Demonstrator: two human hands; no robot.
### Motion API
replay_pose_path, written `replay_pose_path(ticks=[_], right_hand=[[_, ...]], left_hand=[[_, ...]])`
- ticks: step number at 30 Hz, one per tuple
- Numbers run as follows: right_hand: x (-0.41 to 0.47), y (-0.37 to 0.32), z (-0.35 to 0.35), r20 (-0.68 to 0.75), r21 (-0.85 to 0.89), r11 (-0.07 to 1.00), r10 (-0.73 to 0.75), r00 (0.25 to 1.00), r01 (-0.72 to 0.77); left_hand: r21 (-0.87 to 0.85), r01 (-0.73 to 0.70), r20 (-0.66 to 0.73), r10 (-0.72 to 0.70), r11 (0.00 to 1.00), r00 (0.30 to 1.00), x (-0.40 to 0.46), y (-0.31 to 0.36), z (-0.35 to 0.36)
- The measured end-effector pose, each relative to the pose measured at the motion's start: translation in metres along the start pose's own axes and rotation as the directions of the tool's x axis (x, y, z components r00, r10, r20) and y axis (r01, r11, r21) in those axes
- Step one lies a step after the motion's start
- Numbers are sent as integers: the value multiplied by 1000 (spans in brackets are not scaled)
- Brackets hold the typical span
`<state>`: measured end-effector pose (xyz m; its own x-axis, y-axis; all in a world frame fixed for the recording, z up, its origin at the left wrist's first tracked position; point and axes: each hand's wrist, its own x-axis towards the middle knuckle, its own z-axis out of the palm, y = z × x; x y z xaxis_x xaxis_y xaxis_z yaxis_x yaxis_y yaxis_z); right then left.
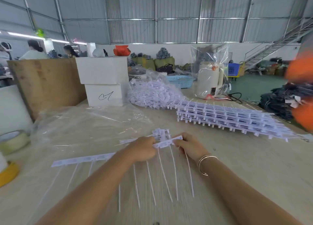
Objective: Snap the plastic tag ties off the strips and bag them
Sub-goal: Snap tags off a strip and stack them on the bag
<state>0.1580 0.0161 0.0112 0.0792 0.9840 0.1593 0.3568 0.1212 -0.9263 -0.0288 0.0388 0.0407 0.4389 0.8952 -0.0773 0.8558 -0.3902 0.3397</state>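
A white strip of plastic tag ties is held between both hands above the table, its thin tails hanging toward me. My left hand grips the strip's left part, and my right hand pinches its right end. A few loose snapped ties lie just beyond my fingers. The strip runs on to the left over the table. A tall stack of full strips lies at the right. A clear bag filled with loose ties sits behind it.
A flat clear plastic bag is spread over the wooden table at the left. White boxes, a plywood board, tape rolls, a blue basket and a bagged kettle stand at the back. An orange blur fills the right edge.
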Motion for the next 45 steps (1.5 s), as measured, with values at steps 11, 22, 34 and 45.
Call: replay_pose_path(ticks=[11,22,34,45], right_hand=[[-24,-2,3,250,-169,969,-132,959,178],[-28,-5,9,298,-146,958,-194,934,246],[-29,-14,21,120,-155,891,-412,903,427],[-31,-15,21,31,-41,883,-468,883,469]], left_hand=[[-165,-64,-470,-22,984,882,-22,8,40],[-320,5,-348,-123,947,929,-20,6,41],[-801,-72,-275,-258,595,926,-27,17,30],[-917,-80,-202,-284,390,937,-30,14,20]])
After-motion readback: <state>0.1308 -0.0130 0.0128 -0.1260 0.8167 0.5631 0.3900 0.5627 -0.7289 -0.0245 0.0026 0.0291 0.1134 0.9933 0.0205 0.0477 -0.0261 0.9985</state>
